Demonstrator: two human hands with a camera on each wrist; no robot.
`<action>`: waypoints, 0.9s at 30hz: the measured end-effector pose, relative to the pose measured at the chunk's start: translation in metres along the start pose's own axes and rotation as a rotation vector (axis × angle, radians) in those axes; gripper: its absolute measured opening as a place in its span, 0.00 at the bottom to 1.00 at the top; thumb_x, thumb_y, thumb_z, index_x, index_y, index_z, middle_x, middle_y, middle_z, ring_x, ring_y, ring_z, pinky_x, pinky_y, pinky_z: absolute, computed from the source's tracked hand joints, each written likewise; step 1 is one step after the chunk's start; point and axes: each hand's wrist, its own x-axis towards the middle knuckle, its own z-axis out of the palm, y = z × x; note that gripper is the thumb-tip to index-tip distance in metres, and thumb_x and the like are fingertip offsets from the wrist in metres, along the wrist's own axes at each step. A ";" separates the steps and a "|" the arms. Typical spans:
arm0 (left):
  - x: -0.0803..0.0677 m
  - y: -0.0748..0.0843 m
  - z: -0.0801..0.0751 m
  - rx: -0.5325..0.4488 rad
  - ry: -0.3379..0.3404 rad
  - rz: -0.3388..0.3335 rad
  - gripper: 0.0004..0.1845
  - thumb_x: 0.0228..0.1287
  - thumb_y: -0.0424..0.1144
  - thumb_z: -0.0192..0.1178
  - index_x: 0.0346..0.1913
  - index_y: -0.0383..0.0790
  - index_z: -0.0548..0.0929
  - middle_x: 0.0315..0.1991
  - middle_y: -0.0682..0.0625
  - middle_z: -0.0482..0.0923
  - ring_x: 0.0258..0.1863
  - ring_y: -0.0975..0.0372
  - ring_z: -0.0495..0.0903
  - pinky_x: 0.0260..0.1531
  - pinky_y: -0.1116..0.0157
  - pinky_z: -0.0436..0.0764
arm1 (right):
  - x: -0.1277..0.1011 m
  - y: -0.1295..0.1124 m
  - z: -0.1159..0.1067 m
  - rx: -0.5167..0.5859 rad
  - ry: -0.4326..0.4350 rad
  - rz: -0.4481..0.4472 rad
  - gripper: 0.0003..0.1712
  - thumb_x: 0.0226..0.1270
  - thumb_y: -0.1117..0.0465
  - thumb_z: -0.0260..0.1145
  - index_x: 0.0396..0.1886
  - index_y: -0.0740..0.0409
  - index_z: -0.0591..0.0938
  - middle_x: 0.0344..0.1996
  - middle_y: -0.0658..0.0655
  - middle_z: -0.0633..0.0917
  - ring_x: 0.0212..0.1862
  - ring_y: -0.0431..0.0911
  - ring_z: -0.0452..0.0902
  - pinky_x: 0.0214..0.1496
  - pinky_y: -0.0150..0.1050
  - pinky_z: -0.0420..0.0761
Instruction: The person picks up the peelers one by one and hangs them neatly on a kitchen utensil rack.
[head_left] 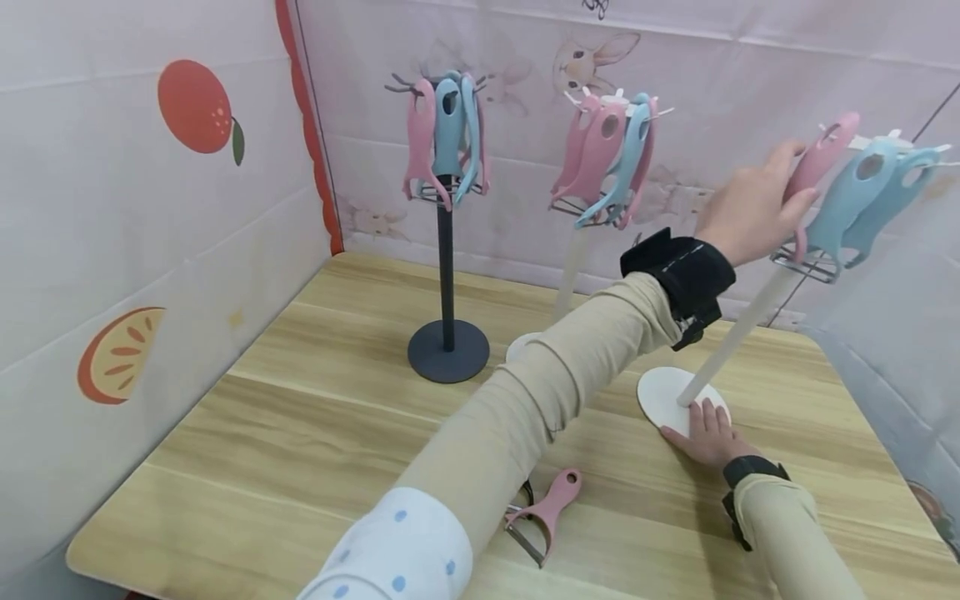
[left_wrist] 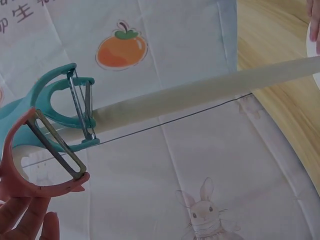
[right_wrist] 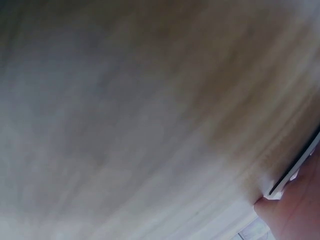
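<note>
At the right-hand white stand (head_left: 738, 333), my left hand (head_left: 753, 204) holds a pink peeler (head_left: 821, 158) by its handle, up at the hooks. The left wrist view shows this peeler's metal blade (left_wrist: 57, 145) pointing away from my fingers (left_wrist: 22, 217). Close beside it, blue peelers (head_left: 855, 196) hang from the same stand, blades down. My right hand (head_left: 708, 437) rests on the stand's round white base (head_left: 663, 400), fingers extended toward the foot of the pole. The pole leans to the right in the head view.
A black stand (head_left: 447, 275) and a middle white stand (head_left: 572, 267) carry more pink and blue peelers. On the wooden table (head_left: 300, 417), a pink peeler (head_left: 555, 500) lies near a dark-handled one (head_left: 527, 493), partly hidden by my left sleeve. Printed cloth walls surround the table.
</note>
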 end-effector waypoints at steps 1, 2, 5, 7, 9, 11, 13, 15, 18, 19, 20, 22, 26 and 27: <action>0.000 0.000 0.001 0.002 -0.006 -0.001 0.27 0.67 0.48 0.49 0.67 0.52 0.57 0.44 0.59 0.76 0.36 0.73 0.75 0.34 0.80 0.69 | 0.000 -0.001 0.001 0.003 0.002 -0.001 0.69 0.51 0.20 0.39 0.62 0.84 0.44 0.61 0.85 0.39 0.61 0.78 0.32 0.55 0.72 0.43; -0.001 -0.001 0.002 0.000 -0.011 -0.004 0.27 0.67 0.48 0.49 0.67 0.52 0.57 0.44 0.59 0.76 0.36 0.73 0.75 0.33 0.80 0.69 | 0.000 -0.002 0.002 0.005 0.004 -0.002 0.69 0.51 0.20 0.40 0.62 0.83 0.44 0.61 0.85 0.39 0.61 0.78 0.32 0.55 0.72 0.43; -0.002 -0.004 0.004 -0.001 -0.016 0.002 0.27 0.67 0.48 0.49 0.67 0.52 0.58 0.44 0.59 0.76 0.35 0.73 0.75 0.32 0.79 0.69 | 0.000 -0.005 0.003 0.006 0.016 -0.007 0.68 0.52 0.21 0.40 0.62 0.83 0.45 0.61 0.85 0.40 0.61 0.77 0.32 0.55 0.72 0.44; -0.002 -0.006 0.006 0.001 -0.021 0.005 0.27 0.67 0.48 0.50 0.67 0.52 0.58 0.44 0.59 0.76 0.35 0.73 0.75 0.32 0.79 0.69 | 0.000 -0.006 0.003 0.002 0.025 -0.009 0.67 0.52 0.21 0.40 0.62 0.83 0.45 0.61 0.85 0.41 0.61 0.78 0.33 0.55 0.72 0.44; -0.003 -0.009 0.007 -0.013 -0.027 0.010 0.28 0.67 0.48 0.50 0.67 0.52 0.57 0.45 0.59 0.77 0.36 0.73 0.75 0.32 0.79 0.69 | 0.000 -0.007 0.003 -0.004 0.030 -0.008 0.68 0.52 0.21 0.40 0.62 0.83 0.46 0.61 0.85 0.41 0.61 0.78 0.34 0.55 0.72 0.45; -0.004 -0.013 0.010 -0.039 -0.031 0.009 0.28 0.67 0.49 0.50 0.67 0.52 0.58 0.45 0.59 0.77 0.38 0.74 0.76 0.34 0.80 0.69 | 0.001 -0.006 0.003 -0.007 0.038 -0.014 0.69 0.51 0.20 0.39 0.61 0.84 0.46 0.60 0.85 0.41 0.60 0.78 0.34 0.55 0.72 0.46; -0.007 -0.019 0.012 -0.084 -0.034 0.008 0.29 0.66 0.49 0.51 0.68 0.51 0.57 0.48 0.60 0.77 0.43 0.74 0.75 0.38 0.81 0.69 | 0.001 -0.005 0.004 -0.011 0.053 -0.026 0.70 0.49 0.19 0.38 0.61 0.84 0.46 0.60 0.86 0.42 0.60 0.78 0.35 0.54 0.72 0.47; -0.011 -0.026 0.016 -0.116 -0.030 -0.008 0.29 0.66 0.50 0.51 0.68 0.51 0.58 0.51 0.60 0.76 0.47 0.74 0.74 0.41 0.81 0.69 | 0.001 -0.004 0.004 -0.005 0.065 -0.038 0.71 0.48 0.18 0.38 0.61 0.84 0.46 0.60 0.86 0.42 0.60 0.79 0.35 0.54 0.73 0.47; -0.020 -0.040 0.022 -0.123 -0.020 -0.018 0.29 0.66 0.50 0.51 0.67 0.50 0.58 0.55 0.59 0.72 0.50 0.73 0.72 0.44 0.80 0.68 | 0.002 -0.001 0.005 -0.003 0.078 -0.055 0.70 0.49 0.19 0.39 0.60 0.84 0.46 0.60 0.86 0.42 0.60 0.79 0.34 0.53 0.73 0.47; -0.025 -0.045 0.024 -0.103 -0.020 -0.011 0.29 0.66 0.50 0.51 0.67 0.49 0.59 0.56 0.58 0.71 0.51 0.73 0.72 0.44 0.80 0.68 | 0.003 0.000 0.005 -0.002 0.074 -0.056 0.69 0.50 0.20 0.39 0.61 0.83 0.46 0.60 0.86 0.41 0.60 0.79 0.33 0.53 0.73 0.46; -0.031 -0.050 0.027 -0.085 -0.022 -0.001 0.28 0.66 0.50 0.51 0.67 0.48 0.59 0.57 0.58 0.70 0.51 0.73 0.71 0.44 0.79 0.69 | 0.004 0.002 0.004 0.003 0.063 -0.054 0.69 0.50 0.20 0.39 0.61 0.83 0.45 0.60 0.86 0.41 0.60 0.79 0.33 0.54 0.73 0.45; -0.044 -0.062 0.033 -0.055 -0.040 0.018 0.28 0.66 0.49 0.50 0.66 0.46 0.60 0.59 0.57 0.69 0.51 0.72 0.71 0.44 0.79 0.69 | 0.005 0.005 0.004 0.011 0.042 -0.051 0.70 0.50 0.19 0.39 0.62 0.83 0.44 0.60 0.86 0.39 0.60 0.79 0.31 0.54 0.73 0.43; -0.078 -0.088 0.047 -0.004 -0.113 0.046 0.27 0.67 0.48 0.50 0.65 0.43 0.61 0.59 0.53 0.69 0.52 0.69 0.72 0.44 0.77 0.71 | 0.006 0.008 0.001 0.040 0.011 -0.043 0.74 0.44 0.16 0.38 0.62 0.84 0.42 0.60 0.87 0.37 0.60 0.79 0.28 0.55 0.72 0.40; -0.086 -0.095 0.051 0.007 -0.134 0.046 0.27 0.67 0.47 0.50 0.65 0.42 0.61 0.58 0.52 0.70 0.52 0.68 0.73 0.44 0.76 0.72 | 0.006 0.008 0.001 0.036 0.016 -0.046 0.74 0.44 0.16 0.38 0.62 0.84 0.42 0.59 0.87 0.37 0.60 0.79 0.28 0.56 0.71 0.39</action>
